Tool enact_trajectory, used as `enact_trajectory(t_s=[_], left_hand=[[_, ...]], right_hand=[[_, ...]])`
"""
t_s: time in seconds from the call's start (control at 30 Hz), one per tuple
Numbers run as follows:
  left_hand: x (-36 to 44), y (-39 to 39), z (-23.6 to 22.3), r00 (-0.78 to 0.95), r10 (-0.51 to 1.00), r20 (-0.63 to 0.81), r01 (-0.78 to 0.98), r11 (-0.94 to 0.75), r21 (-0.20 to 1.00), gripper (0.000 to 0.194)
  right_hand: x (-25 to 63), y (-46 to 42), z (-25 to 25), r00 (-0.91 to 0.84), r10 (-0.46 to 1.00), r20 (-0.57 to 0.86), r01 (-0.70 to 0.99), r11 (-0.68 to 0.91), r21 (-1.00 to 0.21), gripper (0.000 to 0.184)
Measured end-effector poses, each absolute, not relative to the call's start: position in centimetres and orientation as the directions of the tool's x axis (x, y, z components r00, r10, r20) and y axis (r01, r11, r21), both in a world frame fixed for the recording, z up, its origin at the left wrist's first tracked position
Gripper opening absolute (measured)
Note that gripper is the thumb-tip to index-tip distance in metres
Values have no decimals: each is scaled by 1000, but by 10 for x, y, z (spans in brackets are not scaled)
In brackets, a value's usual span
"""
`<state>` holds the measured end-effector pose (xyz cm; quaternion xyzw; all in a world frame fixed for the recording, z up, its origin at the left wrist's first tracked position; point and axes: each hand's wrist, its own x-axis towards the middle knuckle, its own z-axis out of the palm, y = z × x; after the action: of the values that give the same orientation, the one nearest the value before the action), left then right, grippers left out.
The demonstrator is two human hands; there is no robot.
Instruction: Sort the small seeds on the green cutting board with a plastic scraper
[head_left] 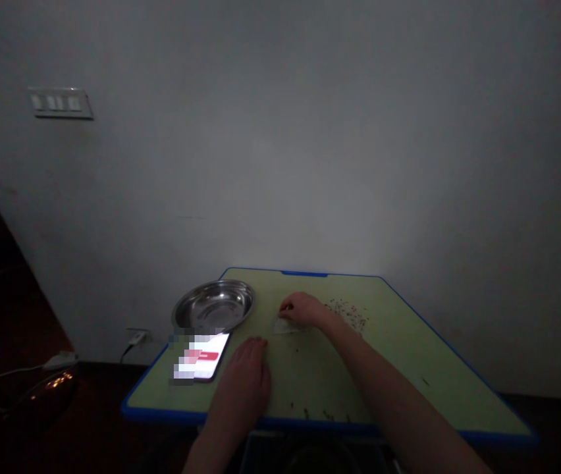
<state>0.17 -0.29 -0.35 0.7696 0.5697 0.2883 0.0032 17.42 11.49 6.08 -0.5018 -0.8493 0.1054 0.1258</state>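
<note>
My right hand (304, 308) is over the middle of the green tabletop, with its thumb and fingers pinched together. Under it lies a small flat whitish piece (281, 326), perhaps paper or plastic; whether the fingers grip it or something tiny, I cannot make out. Just right of that hand is a scatter of small dark and pale bits (354, 315), like seeds or grains, partly behind the wrist. My left hand (248, 368) rests flat on the table near the phone, its fingers stretched out and holding nothing.
A shallow steel bowl (216, 306) stands at the table's back left, with a lit phone (216, 359) in front of it. Dark crumbs (327, 415) lie along the blue front edge. Behind the table (399, 368) rises a grey wall (310, 145).
</note>
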Motion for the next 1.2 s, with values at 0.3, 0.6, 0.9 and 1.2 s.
enact_trajectory(t_s=[0.3, 0.6, 0.9, 1.2], left_hand=[[3, -3, -2, 199, 870, 450, 859, -376, 348, 30], [2, 0, -6, 209, 856, 472, 863, -389, 322, 31], [3, 1, -7, 218, 855, 471, 864, -394, 314, 32], [1, 4, -10, 231, 852, 470, 863, -402, 305, 31]], right_hand=[[196, 72, 58, -592, 804, 60, 740, 571, -355, 22], [210, 25, 56, -620, 783, 51, 696, 579, -424, 20], [219, 7, 51, -634, 772, 42, 636, 551, -540, 18], [229, 2, 43, -610, 790, 63, 638, 537, -552, 16]])
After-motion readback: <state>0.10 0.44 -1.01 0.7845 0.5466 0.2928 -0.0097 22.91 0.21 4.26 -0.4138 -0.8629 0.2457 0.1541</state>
